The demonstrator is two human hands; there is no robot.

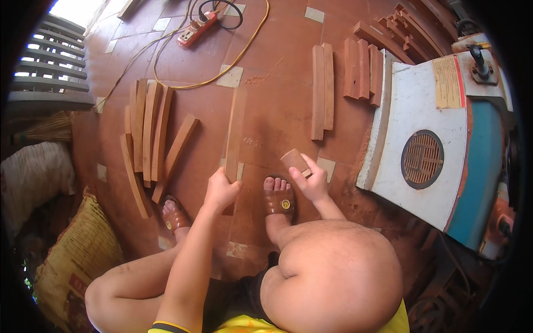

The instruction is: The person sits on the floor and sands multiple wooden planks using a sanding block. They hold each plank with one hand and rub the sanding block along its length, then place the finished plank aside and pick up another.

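Note:
My left hand [223, 190] is closed around the near end of a long wooden strip [235, 125], which points away from me over the tiled floor. The strip's lower end passes behind my fist. In my right hand [313, 181] is a small block [293, 159] with a brown face and a paler edge, like a sanding block. My thumb and fingers grip its near side, and it is apart from the strip, to the right of it. My sandalled right foot [278, 194] stands between the two hands.
Several wooden strips [150, 133] lie fanned out at left. Two more strips [317, 94] and some shorter pieces [351, 69] lie at right beside a white and teal machine [422, 105]. A power strip [197, 29] with a yellow cable [244, 53] lies ahead. Sacks [80, 261] stand at left.

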